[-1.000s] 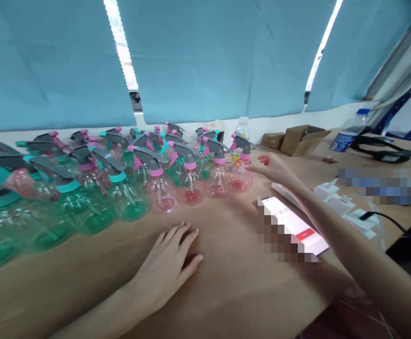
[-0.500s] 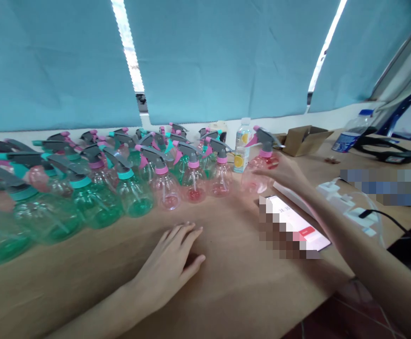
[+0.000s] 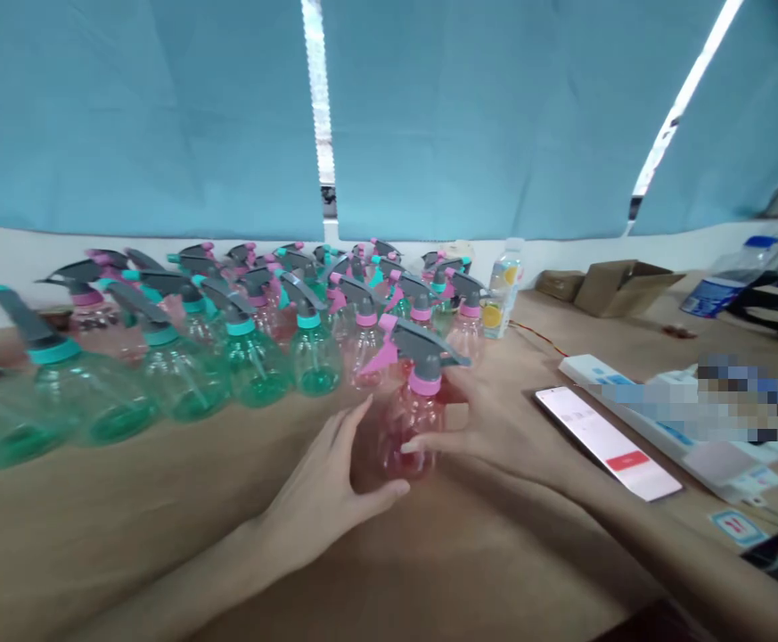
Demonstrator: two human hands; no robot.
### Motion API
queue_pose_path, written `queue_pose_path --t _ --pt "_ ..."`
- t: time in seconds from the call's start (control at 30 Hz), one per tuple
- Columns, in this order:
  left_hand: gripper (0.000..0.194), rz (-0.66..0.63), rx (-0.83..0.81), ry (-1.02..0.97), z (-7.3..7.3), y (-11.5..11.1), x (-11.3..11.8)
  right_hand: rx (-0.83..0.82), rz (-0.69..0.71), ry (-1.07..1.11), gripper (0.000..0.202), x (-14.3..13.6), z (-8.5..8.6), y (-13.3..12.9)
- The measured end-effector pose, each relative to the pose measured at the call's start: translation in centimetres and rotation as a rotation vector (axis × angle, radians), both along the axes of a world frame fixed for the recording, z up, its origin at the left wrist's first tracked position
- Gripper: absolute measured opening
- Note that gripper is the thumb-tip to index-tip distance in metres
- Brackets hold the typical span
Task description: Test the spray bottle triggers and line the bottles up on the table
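Note:
A clear pink spray bottle (image 3: 402, 423) with a grey and pink trigger head stands upright before me, near the table's middle. My right hand (image 3: 486, 437) grips its body from the right, the thumb across the front and the other fingers mostly hidden behind it. Just left of the bottle is my left hand (image 3: 331, 477), its thumb and fingers spread apart and holding nothing. Whether its fingertips touch the bottle I cannot tell. Behind and to the left stand several more spray bottles, green ones (image 3: 315, 366) with teal collars and pink ones (image 3: 365, 357) with pink collars.
A lit phone (image 3: 609, 441) lies on the table (image 3: 215, 526) to the right, beside a white power strip (image 3: 602, 374) with cables. Farther back are a juice bottle (image 3: 505, 285), an open cardboard box (image 3: 622, 287) and a blue-capped bottle (image 3: 729, 276). A teal curtain (image 3: 462, 116) hangs behind.
My right hand has brought the pink spray bottle from the back right to the front middle. My left hand has lifted off the table and spread wider beside it. The view has shifted left.

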State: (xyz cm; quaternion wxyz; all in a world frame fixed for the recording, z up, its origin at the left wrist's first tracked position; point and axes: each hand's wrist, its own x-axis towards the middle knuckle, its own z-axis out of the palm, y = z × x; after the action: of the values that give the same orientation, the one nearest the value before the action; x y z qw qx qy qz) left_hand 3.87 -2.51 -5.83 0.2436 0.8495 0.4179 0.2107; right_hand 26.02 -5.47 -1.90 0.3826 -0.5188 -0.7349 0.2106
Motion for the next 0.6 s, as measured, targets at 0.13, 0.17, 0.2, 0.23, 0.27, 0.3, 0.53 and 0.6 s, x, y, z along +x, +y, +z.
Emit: queue_pose_path --t 0.13,0.17,0.2,0.23,0.27,0.3,0.53,0.6 --pt "0.085 -0.037 -0.110 -0.150 -0.7 0.3 -1.4 -0.019 0.061 0.011 0.057 -3.0 -0.5 0.5" --pt "0.084 -0.046 -0.133 -0.184 -0.9 0.3 -1.7 -0.010 0.071 0.006 0.060 -3.5 -0.6 0.6" --pt "0.083 -0.052 -0.154 -0.211 -1.0 0.4 -1.8 -0.004 0.075 -0.005 0.060 -3.8 -0.7 0.6" --pt "0.082 -0.054 -0.169 -0.230 -1.1 0.4 -1.9 -0.003 0.077 -0.018 0.058 -4.1 -0.6 0.6" --pt "0.081 -0.051 -0.176 -0.243 -1.2 0.4 -2.0 -0.007 0.085 -0.031 0.057 -4.4 -0.4 0.6" --pt "0.081 -0.050 -0.180 -0.248 -1.3 0.4 -2.1 -0.019 0.100 -0.043 0.054 -4.5 0.0 0.5" --pt "0.083 -0.074 -0.117 -0.239 -1.6 0.5 -2.2 -0.103 0.272 0.073 0.049 -4.8 2.5 1.4" --pt "0.084 -0.109 -0.081 -0.242 -1.6 0.6 -2.3 -0.108 0.272 0.152 0.050 -5.1 2.4 1.9"
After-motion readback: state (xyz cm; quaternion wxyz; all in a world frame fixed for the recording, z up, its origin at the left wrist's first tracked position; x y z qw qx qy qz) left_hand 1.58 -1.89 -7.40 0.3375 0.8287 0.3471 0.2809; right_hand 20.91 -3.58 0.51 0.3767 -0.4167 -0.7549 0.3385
